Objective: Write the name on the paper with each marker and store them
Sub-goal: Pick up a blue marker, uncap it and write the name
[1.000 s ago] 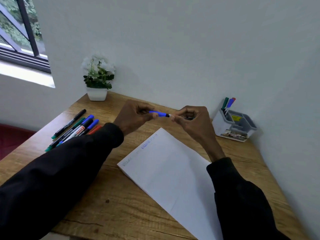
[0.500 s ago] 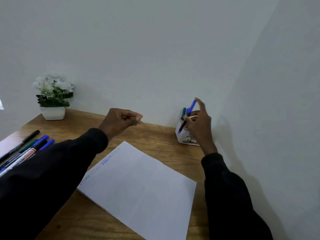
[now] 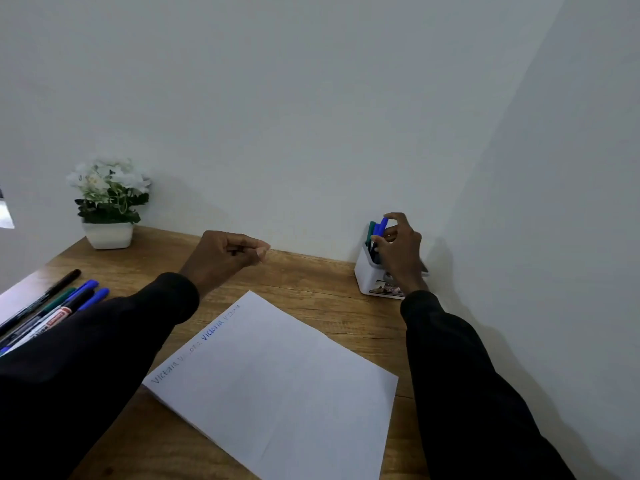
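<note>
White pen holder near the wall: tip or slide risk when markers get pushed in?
Likely light: the pen holder looks like small hollow plastic. Its squat, broad base probably resists tipping, though the blue marker sticks up above its rim. It may slide on the smooth wooden desk.

- tabletop (image 3: pixel 311 282): brown wood grain, runs up to the white wall at the back and on the right.
- paper (image 3: pixel 287 382): white sheet, flat, centre-front, lying at an angle; row of handwriting along its upper-left edge.
- loose markers (image 3: pixel 59 306): bunched side by side at the left edge, black, green and blue; near ends hidden.
- plant pot (image 3: pixel 108 234): white, back left, near the wall.
- holder (image 3: pixel 369 278): white, back right, by the wall; blue marker (image 3: pixel 381 226) stands in it.
</note>
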Motion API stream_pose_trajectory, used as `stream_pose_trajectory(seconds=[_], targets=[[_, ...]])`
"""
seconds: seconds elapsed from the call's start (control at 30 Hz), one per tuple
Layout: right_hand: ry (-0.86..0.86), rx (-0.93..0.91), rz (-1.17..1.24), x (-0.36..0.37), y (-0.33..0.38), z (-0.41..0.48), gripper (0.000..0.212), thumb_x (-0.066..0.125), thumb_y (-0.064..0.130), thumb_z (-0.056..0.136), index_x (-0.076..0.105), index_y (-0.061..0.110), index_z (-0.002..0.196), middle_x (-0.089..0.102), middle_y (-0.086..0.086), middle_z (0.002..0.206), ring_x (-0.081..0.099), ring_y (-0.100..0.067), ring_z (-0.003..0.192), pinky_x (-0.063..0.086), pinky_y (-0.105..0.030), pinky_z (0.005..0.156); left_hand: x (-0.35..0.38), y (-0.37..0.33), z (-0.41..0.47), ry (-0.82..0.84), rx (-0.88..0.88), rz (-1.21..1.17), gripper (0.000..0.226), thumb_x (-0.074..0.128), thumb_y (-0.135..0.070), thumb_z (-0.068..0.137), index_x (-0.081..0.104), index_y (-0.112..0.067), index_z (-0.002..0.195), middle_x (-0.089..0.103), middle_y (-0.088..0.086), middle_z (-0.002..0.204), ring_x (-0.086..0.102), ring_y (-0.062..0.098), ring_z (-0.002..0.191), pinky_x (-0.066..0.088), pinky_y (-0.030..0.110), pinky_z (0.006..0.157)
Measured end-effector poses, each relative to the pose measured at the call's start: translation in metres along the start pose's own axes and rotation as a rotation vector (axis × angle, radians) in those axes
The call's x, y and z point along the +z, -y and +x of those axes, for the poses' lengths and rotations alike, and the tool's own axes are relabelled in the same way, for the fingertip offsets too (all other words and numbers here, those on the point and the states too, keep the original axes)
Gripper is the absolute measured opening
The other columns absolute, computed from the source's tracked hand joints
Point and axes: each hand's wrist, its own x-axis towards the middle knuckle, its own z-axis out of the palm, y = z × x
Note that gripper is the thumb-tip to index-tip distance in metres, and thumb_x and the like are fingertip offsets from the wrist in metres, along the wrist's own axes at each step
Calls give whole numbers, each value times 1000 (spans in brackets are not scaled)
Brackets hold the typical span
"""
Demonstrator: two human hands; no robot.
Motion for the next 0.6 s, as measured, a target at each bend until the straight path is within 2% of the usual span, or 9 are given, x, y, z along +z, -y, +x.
stream_pose_trajectory(seconds=[0.1, 0.33, 0.43, 0.6], targets=[[18, -39, -59, 6, -5, -1, 47, 86, 9, 82, 67, 13, 125, 68, -9, 109, 68, -26, 96, 61, -40, 86, -2, 2, -2, -11, 6, -2, 15, 76, -13, 83, 77, -8, 97, 78, 2, 88, 73, 8, 86, 49, 5, 68], [80, -45, -160, 10, -3, -5, 44, 84, 14, 84, 70, 12, 126, 73, -8, 106, 68, -25, 97, 57, -37, 88, -13, 8, -7, -27, 9, 23, 15, 76, -15, 83, 77, -10, 97, 78, 1, 89, 72, 6, 86, 48, 4, 66], [27, -50, -139, 9, 4, -11, 33, 78, 6, 86, 72, 8, 118, 75, -9, 97, 70, -26, 91, 58, -36, 82, -21, 8, -12, -35, 13, 45, 17, 76, -15, 83, 77, -9, 99, 77, 1, 90, 71, 1, 83, 47, 3, 66], [-61, -80, -151, 5, 19, -20, 21, 73, 0, 89, 73, -3, 110, 76, -18, 101, 70, -28, 89, 57, -34, 80, -39, 10, -21, -62, 20, 52, 17, 75, -13, 83, 76, -8, 99, 77, 0, 89, 70, -3, 79, 47, 2, 63]])
